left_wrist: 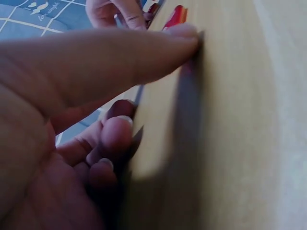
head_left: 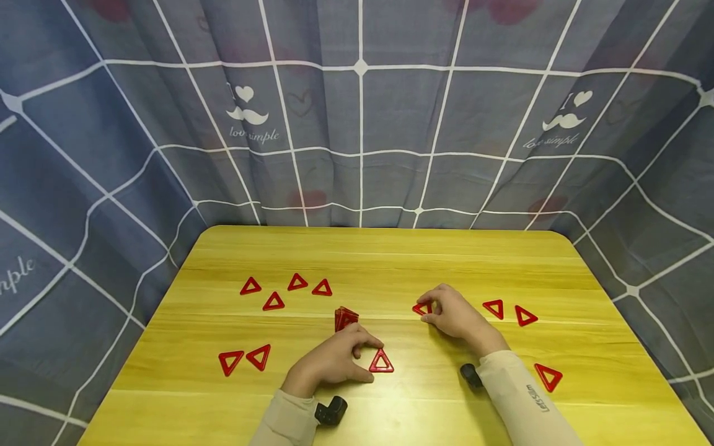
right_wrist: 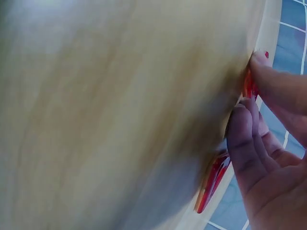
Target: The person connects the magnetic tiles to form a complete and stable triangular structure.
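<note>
Red near triangle lies flat on the table, just right of the left hand, tip pointing away from the person. Looks equal-sided, so no real long axis. That hand's way closer to it than the right hand. Left thumb and forefinger sit by two corners, but can't tell if they're actually pinching. Right hand pinches the far triangle off its left side, fingers covering part of it. Left wrist view barely helps: thumb hides the forefinger. Left hand also overlaps the pile a bit.
</note>
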A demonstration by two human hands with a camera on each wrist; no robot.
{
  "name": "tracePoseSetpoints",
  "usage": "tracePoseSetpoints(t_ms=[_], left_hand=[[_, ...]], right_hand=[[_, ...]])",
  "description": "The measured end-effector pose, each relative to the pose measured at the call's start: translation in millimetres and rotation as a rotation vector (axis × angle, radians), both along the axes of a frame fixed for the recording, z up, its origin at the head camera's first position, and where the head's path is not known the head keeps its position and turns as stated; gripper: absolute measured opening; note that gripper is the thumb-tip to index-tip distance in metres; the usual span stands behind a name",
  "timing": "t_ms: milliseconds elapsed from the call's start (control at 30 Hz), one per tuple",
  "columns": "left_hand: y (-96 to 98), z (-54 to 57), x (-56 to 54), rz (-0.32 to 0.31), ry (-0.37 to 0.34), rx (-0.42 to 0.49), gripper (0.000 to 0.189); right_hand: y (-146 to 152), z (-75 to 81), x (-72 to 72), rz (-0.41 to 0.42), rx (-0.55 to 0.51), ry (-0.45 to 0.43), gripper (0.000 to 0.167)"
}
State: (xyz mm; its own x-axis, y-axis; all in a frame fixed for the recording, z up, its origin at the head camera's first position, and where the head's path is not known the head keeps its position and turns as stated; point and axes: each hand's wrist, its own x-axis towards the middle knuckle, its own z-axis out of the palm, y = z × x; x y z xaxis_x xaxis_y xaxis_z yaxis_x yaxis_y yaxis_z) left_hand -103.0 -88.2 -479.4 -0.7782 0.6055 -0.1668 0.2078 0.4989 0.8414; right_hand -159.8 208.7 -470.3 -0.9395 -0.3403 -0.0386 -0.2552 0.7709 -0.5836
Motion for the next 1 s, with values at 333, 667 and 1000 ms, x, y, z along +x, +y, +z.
tracePoseSetpoints(t_ms=[333, 667, 1000], left_hand=[[0.6, -2.4, 2.8, 0.006, 0.025, 0.007, 0.050], [0.1, -3.4, 3.2, -0.012, 0.052, 0.003, 0.046], [-0.1, -3.8, 3.8, -0.012, 0.082, -0.016, 0.045]], right_hand=[[3, -2.3, 3.0, 0.033, -0.051, 0.086, 0.025], [1, -4.2, 13.6, -0.013, -0.163, 0.082, 0.026], [-6, 2.8, 37.7, 0.064, -0.302, -0.033, 0.023]])
